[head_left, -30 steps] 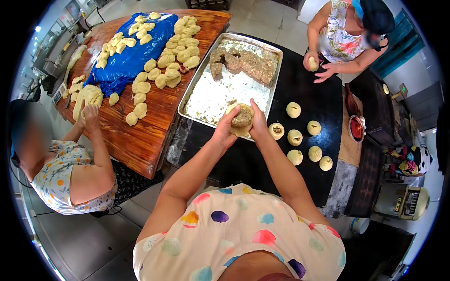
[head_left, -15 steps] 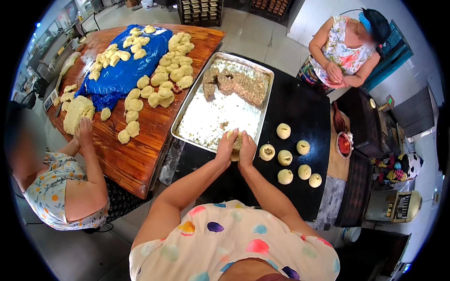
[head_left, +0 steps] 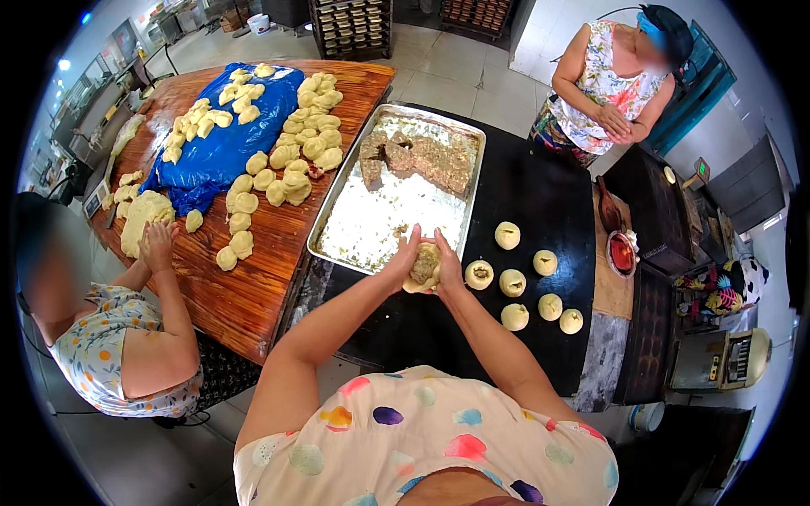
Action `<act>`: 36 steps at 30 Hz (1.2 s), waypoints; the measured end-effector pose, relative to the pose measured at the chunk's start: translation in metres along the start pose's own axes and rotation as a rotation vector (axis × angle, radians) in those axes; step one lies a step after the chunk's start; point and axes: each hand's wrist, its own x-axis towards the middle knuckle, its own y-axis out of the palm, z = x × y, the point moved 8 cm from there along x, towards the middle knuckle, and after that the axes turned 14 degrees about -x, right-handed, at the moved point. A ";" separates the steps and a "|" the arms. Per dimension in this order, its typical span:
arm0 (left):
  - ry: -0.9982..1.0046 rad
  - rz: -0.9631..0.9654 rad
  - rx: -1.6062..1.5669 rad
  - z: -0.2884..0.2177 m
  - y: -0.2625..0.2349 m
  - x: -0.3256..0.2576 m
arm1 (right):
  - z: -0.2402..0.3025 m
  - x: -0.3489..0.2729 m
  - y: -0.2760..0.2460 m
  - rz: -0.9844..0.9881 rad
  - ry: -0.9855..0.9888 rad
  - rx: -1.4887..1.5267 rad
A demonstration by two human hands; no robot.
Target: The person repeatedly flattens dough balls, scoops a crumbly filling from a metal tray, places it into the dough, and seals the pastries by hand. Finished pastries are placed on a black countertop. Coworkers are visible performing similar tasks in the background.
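Between my two hands, a round piece of dough (head_left: pixel 411 285) cups a lump of brownish filling (head_left: pixel 424 263), which shows at its open top. My left hand (head_left: pixel 402 261) holds its left side and my right hand (head_left: pixel 450 263) its right side, thumbs pointing away from me. They are just past the near edge of a metal tray (head_left: pixel 359 211). A slab of the same-looking filling (head_left: pixel 434 160) lies across the tray's far part. Right of my right hand, several round filled buns (head_left: pixel 512 282) sit on a black surface (head_left: pixel 531 202), some with filling showing on top.
A wooden table (head_left: pixel 274 287) at left bears many dough pieces (head_left: pixel 291 181) and a blue plastic sheet (head_left: pixel 228 139). A co-worker there presses a big dough mass (head_left: pixel 148 221). Another person (head_left: pixel 620 93) stands far right. A bowl of red stuff (head_left: pixel 622 253) lies at the right.
My hands have turned and opened around the dough, so the filling inside now shows. The far-right person's hands have shifted. The whole view has moved slightly.
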 end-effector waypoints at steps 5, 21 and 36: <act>-0.155 0.002 -0.481 0.000 0.001 -0.022 | 0.012 -0.010 -0.010 -0.164 -0.012 0.378; 0.266 -0.198 -0.493 -0.013 -0.005 -0.041 | 0.024 -0.037 0.027 -0.310 -0.670 -0.455; 0.484 -0.213 0.276 -0.053 0.005 -0.036 | 0.069 -0.061 0.037 -0.592 -0.786 -0.627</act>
